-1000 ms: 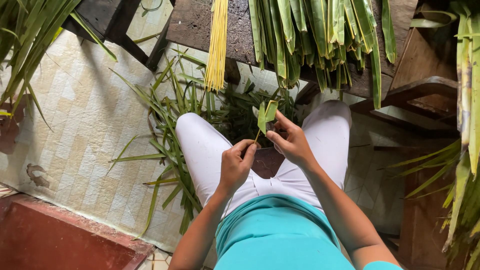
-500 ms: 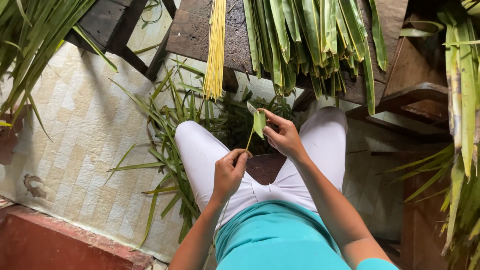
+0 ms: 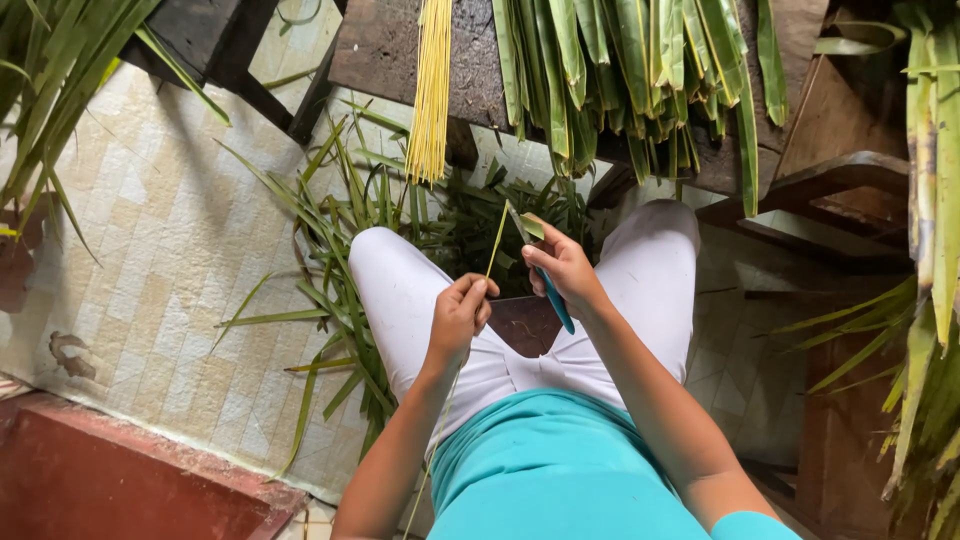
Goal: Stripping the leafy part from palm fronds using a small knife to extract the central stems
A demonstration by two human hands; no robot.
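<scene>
the left hand (image 3: pixel 458 313) pinches a thin pale-green leaf rib (image 3: pixel 494 243) that rises upright, bare and stick-like, over the lap. the right hand (image 3: pixel 563 270) closes around a blue-handled knife (image 3: pixel 552 296) (its blade hard to make out) and a short green leaf scrap (image 3: pixel 532 226). beyond, green palm leaves (image 3: pixel 640 70) and a yellow rib bundle (image 3: pixel 432 90) hang off the dark bench (image 3: pixel 385 50).

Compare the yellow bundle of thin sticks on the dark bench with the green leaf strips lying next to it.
The yellow stick bundle is pale yellow; the green leaf strips are deep green. The sticks are thin, straight and packed in one narrow bunch; the leaf strips are broad, flat and spread loosely. The bundle's end looks evenly trimmed; the strips end raggedly at different lengths. Both lie on the dark wooden bench and overhang its near edge.
</scene>
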